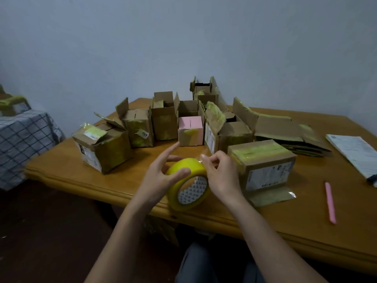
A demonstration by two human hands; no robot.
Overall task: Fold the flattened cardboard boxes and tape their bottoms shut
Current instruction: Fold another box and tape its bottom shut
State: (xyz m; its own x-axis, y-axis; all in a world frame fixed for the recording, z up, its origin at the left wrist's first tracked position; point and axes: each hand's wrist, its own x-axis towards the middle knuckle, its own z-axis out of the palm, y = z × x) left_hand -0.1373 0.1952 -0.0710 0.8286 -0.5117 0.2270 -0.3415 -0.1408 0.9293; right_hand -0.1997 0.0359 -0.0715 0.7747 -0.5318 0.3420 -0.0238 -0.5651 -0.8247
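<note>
A yellow roll of packing tape (188,185) stands on edge above the table's near edge. My left hand (163,174) holds the roll, thumb across its outer face and index finger stretched out. My right hand (221,174) pinches the tape's loose end at the top of the roll. Just right of my right hand stands a folded cardboard box (265,166), bottom up, with yellow tape along its top seam. A stack of flattened boxes (285,133) lies behind it.
Several folded boxes, among them a pink one (190,130), stand in a row across the wooden table (71,174). A pink pen (330,202) and a white printed packet (355,152) lie at the right. A checked cloth (22,139) covers furniture at the left.
</note>
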